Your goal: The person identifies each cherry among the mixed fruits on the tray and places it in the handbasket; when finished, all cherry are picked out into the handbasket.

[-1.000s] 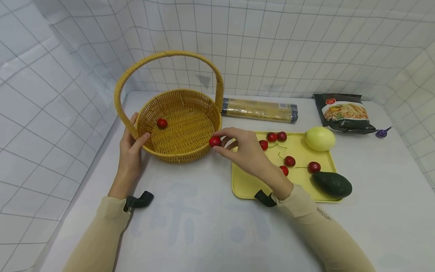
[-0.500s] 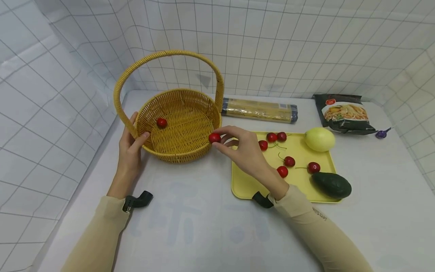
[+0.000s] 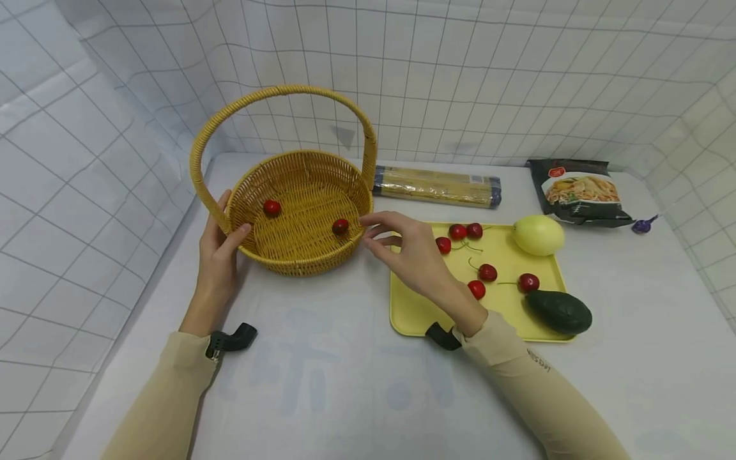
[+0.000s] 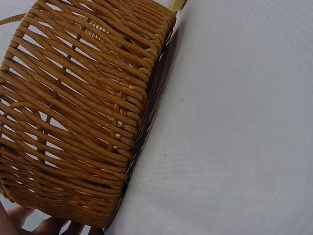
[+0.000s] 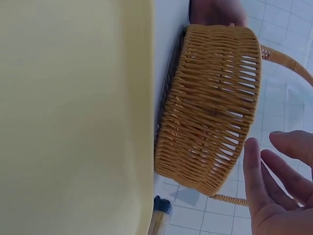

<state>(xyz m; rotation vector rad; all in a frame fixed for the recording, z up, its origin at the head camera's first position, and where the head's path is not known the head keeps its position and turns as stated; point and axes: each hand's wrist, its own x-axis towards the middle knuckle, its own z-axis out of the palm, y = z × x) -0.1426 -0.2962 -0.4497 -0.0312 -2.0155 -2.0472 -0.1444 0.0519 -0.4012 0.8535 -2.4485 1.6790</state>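
Note:
A yellow wicker basket [image 3: 305,259] with a tall arched handle stands at the back left. My left hand [image 3: 220,255] grips its left rim, thumb inside and fingers around the outer wall; the left wrist view shows those fingers [image 4: 51,226] below the weave. Inside lie two red cherries, one cherry [image 3: 272,207] toward the left and another cherry [image 3: 340,226] near the right wall. Just outside the basket's right rim is my right hand [image 3: 411,252], its thumb and fingers apart with nothing between them. In the right wrist view the right hand [image 5: 276,191] hovers by the basket's rim.
Right of the basket lies a yellow tray [image 3: 414,322] with several cherries [image 3: 487,273], a yellow-green lemon-like fruit [image 3: 538,234] and an avocado [image 3: 558,312]. Behind are a long wrapped packet [image 3: 437,186], a black noodle bag [image 3: 581,193] and a small purple item [image 3: 644,225].
My right hand has let go of the cherry it pinched, and that cherry now lies inside the basket. The left hand stays on the rim.

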